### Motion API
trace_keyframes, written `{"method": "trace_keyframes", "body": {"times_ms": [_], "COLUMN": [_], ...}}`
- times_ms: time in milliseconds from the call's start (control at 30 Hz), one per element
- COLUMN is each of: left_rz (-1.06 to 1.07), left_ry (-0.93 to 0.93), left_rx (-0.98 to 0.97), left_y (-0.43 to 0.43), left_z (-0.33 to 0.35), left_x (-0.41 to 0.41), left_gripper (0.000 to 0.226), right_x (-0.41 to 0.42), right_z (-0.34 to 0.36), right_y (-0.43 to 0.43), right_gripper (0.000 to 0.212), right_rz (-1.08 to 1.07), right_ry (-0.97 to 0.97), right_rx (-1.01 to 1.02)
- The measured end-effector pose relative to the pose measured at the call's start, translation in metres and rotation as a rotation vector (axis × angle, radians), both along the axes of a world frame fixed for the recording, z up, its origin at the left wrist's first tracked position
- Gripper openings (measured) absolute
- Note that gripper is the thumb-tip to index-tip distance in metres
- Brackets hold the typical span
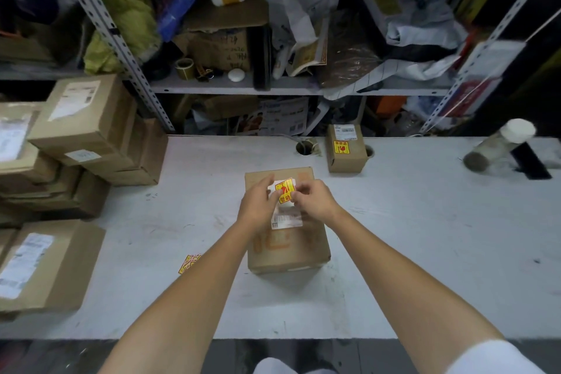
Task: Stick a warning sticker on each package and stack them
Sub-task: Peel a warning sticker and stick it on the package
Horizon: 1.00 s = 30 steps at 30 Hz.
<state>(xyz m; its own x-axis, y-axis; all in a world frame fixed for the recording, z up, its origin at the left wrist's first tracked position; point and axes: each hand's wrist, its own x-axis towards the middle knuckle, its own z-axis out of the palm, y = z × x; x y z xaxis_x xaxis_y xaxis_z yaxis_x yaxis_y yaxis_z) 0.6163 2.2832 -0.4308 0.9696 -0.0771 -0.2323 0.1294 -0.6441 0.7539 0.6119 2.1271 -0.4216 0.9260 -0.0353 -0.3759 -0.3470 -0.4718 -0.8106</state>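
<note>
A brown cardboard package point(288, 247) with a white shipping label lies in the middle of the grey table point(425, 237). Just above its far half, my left hand point(259, 202) and my right hand point(312, 199) both pinch a yellow and red warning sticker point(285, 190) on its white backing. A smaller package point(346, 147) stands at the table's far edge and bears a yellow warning sticker. More yellow stickers point(188, 263) lie on the table left of my left forearm.
Several labelled cardboard boxes point(82, 127) are piled along the left side of the table. A toppled jar with a white lid point(498, 144) and a black object lie at the far right. Cluttered metal shelves point(273, 85) stand behind the table.
</note>
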Motion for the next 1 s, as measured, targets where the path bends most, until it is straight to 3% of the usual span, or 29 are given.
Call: {"method": "trace_keyframes", "body": {"times_ms": [200, 367, 467, 567, 833, 1000], "left_rz": [-0.026, 0.142, 0.137, 0.053, 0.015, 0.019], "left_ry": [0.028, 0.134, 0.185, 0.215, 0.208, 0.309], "left_rx": [-0.016, -0.309, -0.375, -0.324, -0.296, -0.348], "left_y": [-0.003, -0.008, -0.009, -0.007, 0.000, -0.006], "left_z": [-0.002, 0.004, 0.007, 0.005, 0.021, 0.024], "left_x": [0.013, 0.010, 0.009, 0.009, 0.019, 0.015], "left_gripper": [0.023, 0.004, 0.008, 0.006, 0.018, 0.015], "right_x": [0.002, 0.004, 0.005, 0.008, 0.010, 0.007], "right_z": [0.005, 0.003, 0.002, 0.005, 0.010, 0.012], "right_y": [-0.006, -0.009, -0.008, -0.009, -0.018, -0.021], "right_gripper": [0.010, 0.008, 0.003, 0.012, 0.019, 0.022], "right_rz": [-0.015, -0.093, -0.123, -0.157, -0.004, 0.014], "right_ry": [-0.018, 0.026, 0.015, -0.004, -0.014, -0.027], "right_rx": [-0.069, 0.039, 0.088, 0.141, -0.016, -0.060]}}
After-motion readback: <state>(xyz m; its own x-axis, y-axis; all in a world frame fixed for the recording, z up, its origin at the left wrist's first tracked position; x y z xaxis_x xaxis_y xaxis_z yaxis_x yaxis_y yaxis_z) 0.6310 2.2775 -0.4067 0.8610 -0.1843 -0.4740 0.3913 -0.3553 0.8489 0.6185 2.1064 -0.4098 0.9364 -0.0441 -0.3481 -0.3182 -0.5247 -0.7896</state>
